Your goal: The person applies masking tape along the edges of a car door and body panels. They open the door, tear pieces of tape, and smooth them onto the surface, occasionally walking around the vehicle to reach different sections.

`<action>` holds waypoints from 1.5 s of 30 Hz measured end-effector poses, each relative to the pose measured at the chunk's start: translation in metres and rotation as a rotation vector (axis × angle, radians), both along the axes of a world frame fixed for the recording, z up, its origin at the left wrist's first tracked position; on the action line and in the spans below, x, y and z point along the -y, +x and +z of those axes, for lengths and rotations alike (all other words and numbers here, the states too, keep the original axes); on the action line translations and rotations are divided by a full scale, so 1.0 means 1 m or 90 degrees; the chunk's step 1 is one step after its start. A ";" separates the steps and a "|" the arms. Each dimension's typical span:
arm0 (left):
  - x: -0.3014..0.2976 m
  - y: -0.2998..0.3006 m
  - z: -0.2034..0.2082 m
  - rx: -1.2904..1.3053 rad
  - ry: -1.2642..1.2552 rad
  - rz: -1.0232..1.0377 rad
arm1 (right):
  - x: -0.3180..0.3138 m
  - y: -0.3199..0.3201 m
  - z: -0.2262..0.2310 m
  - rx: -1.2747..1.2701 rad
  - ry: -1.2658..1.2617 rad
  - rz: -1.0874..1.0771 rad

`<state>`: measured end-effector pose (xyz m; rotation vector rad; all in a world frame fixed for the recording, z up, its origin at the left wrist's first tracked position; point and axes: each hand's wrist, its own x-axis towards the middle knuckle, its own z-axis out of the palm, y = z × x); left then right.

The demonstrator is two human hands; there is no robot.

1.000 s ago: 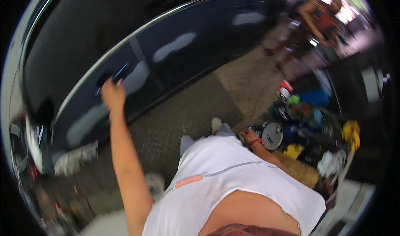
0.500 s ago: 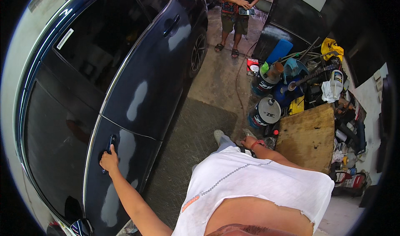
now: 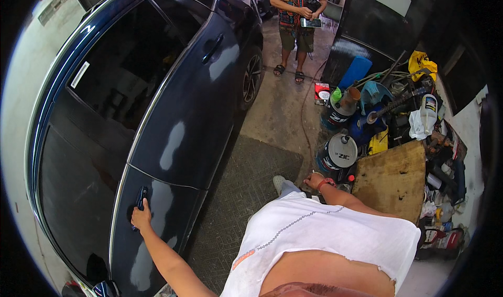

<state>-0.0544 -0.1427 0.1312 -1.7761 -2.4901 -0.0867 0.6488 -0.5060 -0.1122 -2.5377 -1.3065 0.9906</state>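
the handle [image 3: 144, 193] on the shut car door [image 3: 171, 226] is still held by the left hand [image 3: 141, 216], so no gap has been made, and the right hand [image 3: 314, 180]'s grip cannot be told.

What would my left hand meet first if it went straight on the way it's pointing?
The dark door handle: your left hand seems to be touching it. Behind that is the car door, though how close is unclear.
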 end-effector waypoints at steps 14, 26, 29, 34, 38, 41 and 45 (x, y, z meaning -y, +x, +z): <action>0.110 0.032 -0.012 -0.053 0.086 -0.087 | 0.010 0.030 -0.041 -0.025 -0.172 -0.023; 0.190 0.059 0.010 -0.001 0.027 -0.078 | -0.132 0.055 0.001 -0.089 0.014 0.021; 0.207 0.054 -0.001 -0.027 0.042 -0.107 | -0.136 0.056 0.007 -0.084 0.038 0.013; 0.238 0.061 0.009 -0.018 0.008 -0.142 | -0.092 0.056 -0.015 -0.063 0.021 0.000; 0.274 0.071 0.018 -0.048 0.006 -0.159 | -0.045 0.028 -0.005 -0.030 -0.092 -0.017; 0.294 0.059 0.008 -0.065 0.037 -0.199 | 0.013 0.018 -0.043 0.014 -0.200 -0.003; 0.317 0.072 0.026 -0.018 -0.013 -0.184 | 0.022 0.012 -0.074 0.028 -0.254 0.098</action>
